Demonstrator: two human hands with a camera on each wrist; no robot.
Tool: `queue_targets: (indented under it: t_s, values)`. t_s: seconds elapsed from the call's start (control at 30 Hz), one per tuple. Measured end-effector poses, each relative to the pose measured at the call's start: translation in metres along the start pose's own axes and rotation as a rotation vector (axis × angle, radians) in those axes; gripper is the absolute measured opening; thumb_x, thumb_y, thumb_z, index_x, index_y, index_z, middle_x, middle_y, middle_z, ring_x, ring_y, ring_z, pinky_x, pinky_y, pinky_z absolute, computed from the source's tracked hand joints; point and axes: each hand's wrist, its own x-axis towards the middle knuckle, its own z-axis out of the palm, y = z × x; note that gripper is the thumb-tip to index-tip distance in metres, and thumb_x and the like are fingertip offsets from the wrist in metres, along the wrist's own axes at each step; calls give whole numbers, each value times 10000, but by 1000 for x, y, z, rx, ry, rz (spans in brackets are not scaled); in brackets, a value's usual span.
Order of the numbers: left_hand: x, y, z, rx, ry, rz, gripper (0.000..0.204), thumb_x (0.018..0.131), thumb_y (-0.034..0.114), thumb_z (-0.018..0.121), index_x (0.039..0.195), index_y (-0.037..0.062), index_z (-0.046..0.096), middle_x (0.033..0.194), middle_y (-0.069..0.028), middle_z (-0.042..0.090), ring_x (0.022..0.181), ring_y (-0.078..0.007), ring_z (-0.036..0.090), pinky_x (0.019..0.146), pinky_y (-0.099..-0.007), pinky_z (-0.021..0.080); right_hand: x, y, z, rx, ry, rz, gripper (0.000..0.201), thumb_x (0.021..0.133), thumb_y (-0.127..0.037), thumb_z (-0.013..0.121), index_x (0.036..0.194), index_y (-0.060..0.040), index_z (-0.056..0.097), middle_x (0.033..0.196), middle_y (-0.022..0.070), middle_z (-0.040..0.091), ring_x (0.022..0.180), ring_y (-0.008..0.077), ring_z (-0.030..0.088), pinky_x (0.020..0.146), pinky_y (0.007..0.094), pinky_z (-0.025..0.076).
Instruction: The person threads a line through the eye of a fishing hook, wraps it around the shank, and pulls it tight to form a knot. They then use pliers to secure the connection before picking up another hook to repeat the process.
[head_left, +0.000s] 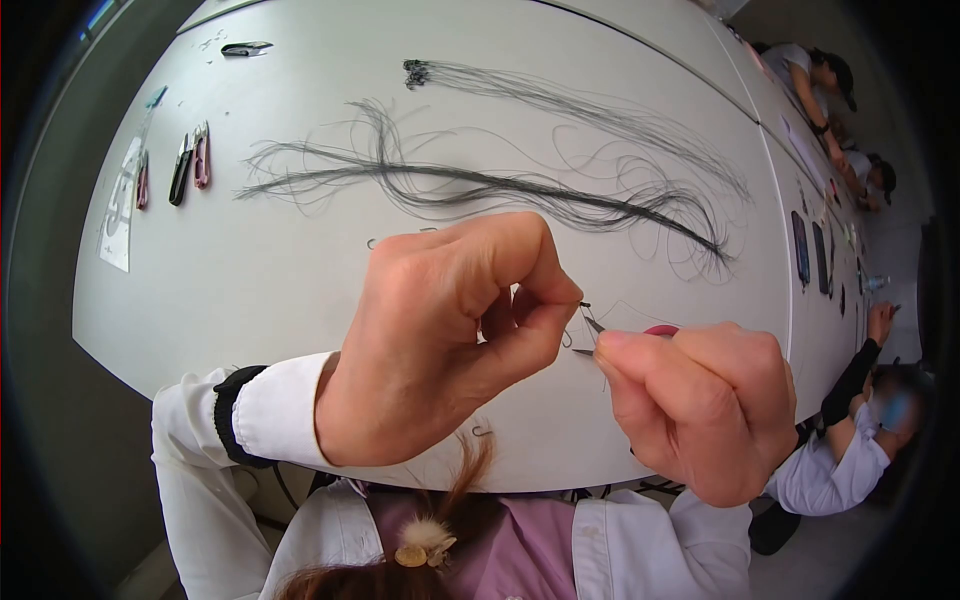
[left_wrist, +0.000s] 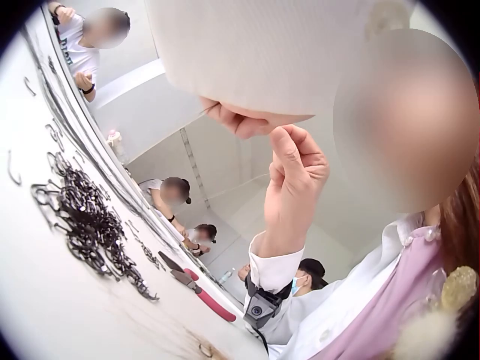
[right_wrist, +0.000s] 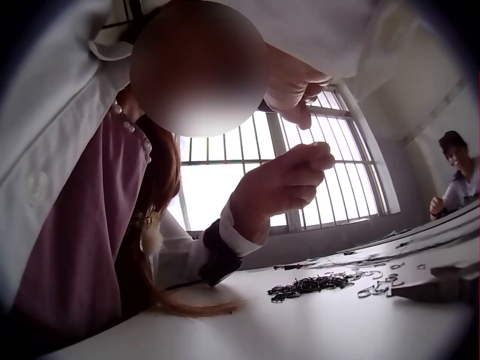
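Note:
In the head view my left hand (head_left: 450,310) pinches a small dark hook (head_left: 585,304) at the tips of thumb and index finger; most of it is hidden by the fingers. My right hand (head_left: 705,405) is close beside it, thumb pressed to a curled index finger on a thin line that barely shows. Both hands are raised over the table. Beneath them lies a heap of black hooks (left_wrist: 94,225), largely covered by my left hand in the head view. Pliers with red handles (left_wrist: 214,304) rest on the table near the heap, jaws apart.
A long bundle of dark lines (head_left: 470,180) stretches across the table. Behind it lies a second bundle with dark hooks (head_left: 416,73) gathered at one end. Thread snips (head_left: 203,157) and a clear ruler (head_left: 120,215) lie at the left. Other people sit at the right.

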Motion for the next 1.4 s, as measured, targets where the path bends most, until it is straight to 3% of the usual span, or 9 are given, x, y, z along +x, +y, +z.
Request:
queue_targets:
  t_s: [0.23, 0.57, 0.87, 1.07, 1.13, 1.37, 1.4]
  values:
    - [1, 2, 0, 71, -37, 23, 121, 753, -95, 611, 728, -1, 538, 669, -12, 546, 544, -30, 472, 482, -186, 364, 3, 10, -6, 41, -48, 90, 270, 688, 63, 726, 937, -8, 649, 758, 53, 538, 592, 141, 492, 496, 225, 398]
    - [1, 7, -2, 25, -120, -54, 102, 775, -73, 619, 737, -9, 549, 670, -17, 547, 550, -43, 498, 486, -200, 381, 4, 22, 15, 88, 157, 109, 224, 610, 113, 725, 803, 14, 667, 689, 63, 547, 545, 131, 492, 454, 226, 368]
    - [-1, 2, -3, 56, -119, 2, 91, 786, -81, 618, 759, -15, 562, 724, -49, 580, 575, -53, 530, 496, -201, 401, 3, 28, 25, 157, 69, 246, 186, 635, 80, 729, 784, -15, 671, 694, 38, 564, 544, 80, 472, 450, 209, 333]
    - [0, 1, -5, 15, -79, 16, 83, 798, -99, 591, 787, -21, 565, 763, -48, 555, 551, -45, 487, 483, -187, 380, 1, 27, 34, 411, -46, 350, 175, 639, 84, 711, 779, -10, 663, 667, 27, 542, 540, 79, 465, 454, 212, 333]
    - [1, 1, -5, -19, -70, 9, 75, 806, -91, 588, 795, -21, 560, 769, -38, 544, 538, -40, 467, 481, -180, 374, 2, 28, 33, 509, -111, 368, 162, 655, 51, 717, 782, -24, 648, 678, 48, 560, 516, 132, 526, 433, 240, 381]
    - [5, 7, -6, -230, -96, -210, 47, 854, -4, 549, 850, -1, 502, 769, -16, 522, 521, -15, 429, 457, -165, 355, 3, 28, 31, 547, -181, 377, 155, 666, 55, 712, 783, -27, 652, 672, 40, 563, 515, 129, 531, 432, 228, 383]
    - [5, 8, -6, -267, -89, -253, 49, 858, 2, 541, 860, 3, 493, 768, -16, 519, 522, -11, 429, 449, -165, 352, 2, 29, 31, 574, -196, 369, 213, 625, 64, 724, 805, -25, 654, 719, 46, 556, 587, 127, 532, 508, 230, 397]
